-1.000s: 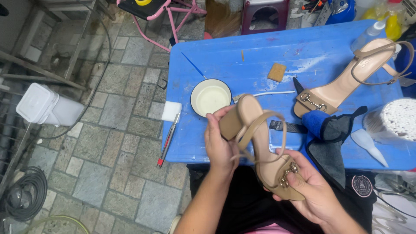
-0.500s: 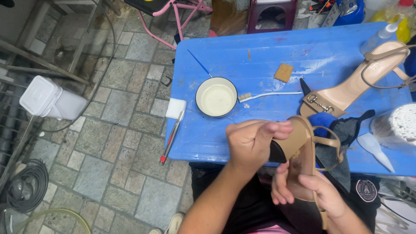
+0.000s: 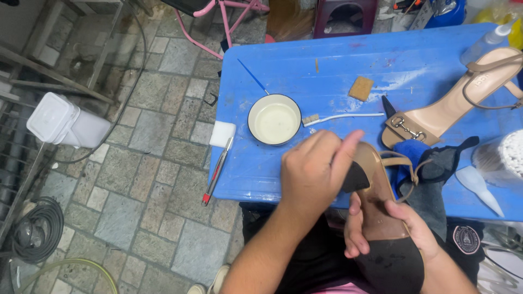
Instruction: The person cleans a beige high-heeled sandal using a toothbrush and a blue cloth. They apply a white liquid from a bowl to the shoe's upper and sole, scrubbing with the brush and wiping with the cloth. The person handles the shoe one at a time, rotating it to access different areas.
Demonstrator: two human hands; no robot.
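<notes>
I hold a tan high-heeled sandal [image 3: 381,201] turned sole-up over my lap, at the near edge of the blue table [image 3: 305,65]. My left hand [image 3: 316,171] is closed over its dark heel block, index finger stretched along the heel. My right hand [image 3: 406,228] grips the front of the sole from below, thumb and fingers wrapped round its edges. The black forepart of the sole points towards me. The matching sandal [image 3: 452,103] lies upright on the table to the right.
On the table are a white bowl of pale liquid [image 3: 274,120], a toothbrush [image 3: 343,116], a tan sponge [image 3: 361,88], a white block [image 3: 222,134], a red-tipped pen-like tool [image 3: 217,171], a blue cloth [image 3: 408,155] and a white container [image 3: 506,155]. A white bucket [image 3: 65,122] and coiled hoses [image 3: 32,228] sit on the stone floor at left.
The sandal has been turned over from straps-up to sole-up. My left hand moved from the heel's side to on top of it; my right hand shifted under the sole.
</notes>
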